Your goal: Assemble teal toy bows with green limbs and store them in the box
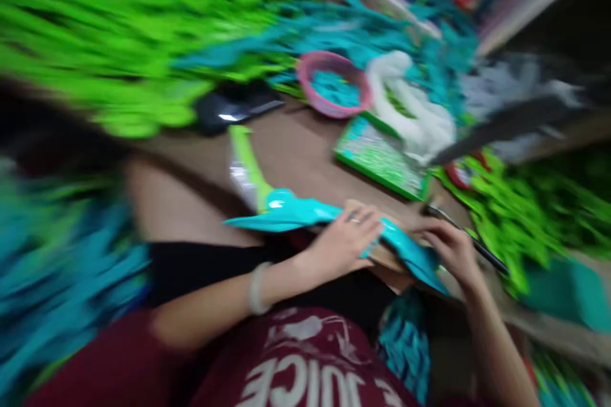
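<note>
Near the table's front edge, the left hand (346, 238) presses a teal strip (296, 213) flat, while the right hand (451, 248) grasps a dark tool (470, 238). Thin and floppy, probably light; best held mid-length.

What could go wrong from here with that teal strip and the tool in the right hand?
The left hand presses the teal strip flat while the right hand holds a thin dark tool close beside its fingers; a slip might nick them. The picture is heavily blurred, so aim may be off. Loose green strips crowd the tool and could snag.
</note>
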A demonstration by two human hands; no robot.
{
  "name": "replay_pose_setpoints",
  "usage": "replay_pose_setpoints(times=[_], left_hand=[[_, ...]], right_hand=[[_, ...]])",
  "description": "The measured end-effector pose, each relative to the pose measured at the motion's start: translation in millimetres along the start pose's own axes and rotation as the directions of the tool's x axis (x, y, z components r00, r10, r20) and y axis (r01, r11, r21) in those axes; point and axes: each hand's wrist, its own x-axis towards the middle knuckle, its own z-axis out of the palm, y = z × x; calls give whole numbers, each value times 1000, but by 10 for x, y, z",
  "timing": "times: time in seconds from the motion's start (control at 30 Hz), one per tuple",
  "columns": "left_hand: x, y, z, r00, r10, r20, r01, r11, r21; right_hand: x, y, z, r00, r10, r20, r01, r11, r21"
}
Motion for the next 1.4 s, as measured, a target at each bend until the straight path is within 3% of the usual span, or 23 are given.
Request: replay_pose_setpoints(times=[0.07,0.13,0.37,0.67,0.83,1.23,1.3,1.4], left_hand=[[78,-98,218,998,-29,-64,23,996,-89],[156,-148,355,993,-11,-120,-4,992,-125],[177,-106,323,983,40,-179,-52,997,-64],[188,-118,338,983,24,-183,-39,997,-74],[189,-120,342,979,32,-202,-47,996,-73],[164,-119,371,985,3,-175,-27,990,-135],[121,-178,386,981,46,-190,-70,990,-122],[101,-306,322,949,186,-257,-204,978,-48]], right_hand=[[-297,81,-317,999,-33,-10,33,999,27],[-366,144,-426,988,-156,7,154,985,83],[-179,190,-300,940,-321,118,313,947,76],[-195,211,-292,934,-285,214,295,955,-14],[-169,168,-321,954,-274,121,259,957,130],[-162,201,-229,936,-241,255,286,946,-154],[-196,159,-240,942,-256,216,290,946,-144],[-379,-55,-334,974,-226,27,227,963,-142]])
